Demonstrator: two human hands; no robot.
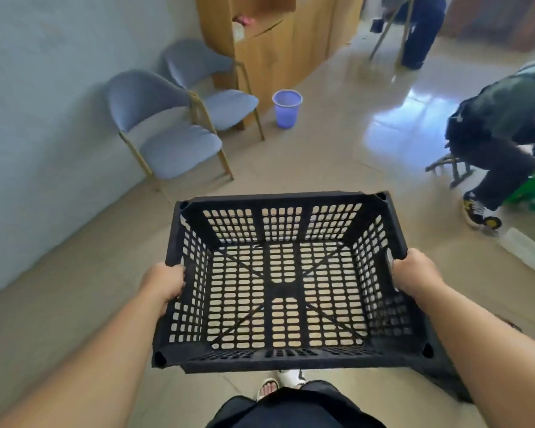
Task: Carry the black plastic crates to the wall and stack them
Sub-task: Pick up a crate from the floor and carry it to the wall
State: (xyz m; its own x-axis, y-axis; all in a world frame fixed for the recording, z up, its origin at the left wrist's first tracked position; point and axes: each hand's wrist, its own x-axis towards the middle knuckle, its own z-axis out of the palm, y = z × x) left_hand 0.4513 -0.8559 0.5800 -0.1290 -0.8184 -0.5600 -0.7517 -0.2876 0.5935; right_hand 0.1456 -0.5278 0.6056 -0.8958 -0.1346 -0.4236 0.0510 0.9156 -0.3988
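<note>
Above the tiled floor, both hands, left and right, grip one black crate mid-carry; next, walk to the wall and set it down.

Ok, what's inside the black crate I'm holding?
The black crate looks empty; floor shows through its slotted bottom. The left hand and right hand grip its side walls. The near wall's inner face is mostly hidden.

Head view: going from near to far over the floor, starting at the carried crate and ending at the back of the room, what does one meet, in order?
Black crate → nearer blue chair → purple bin → standing person at the back.
</note>
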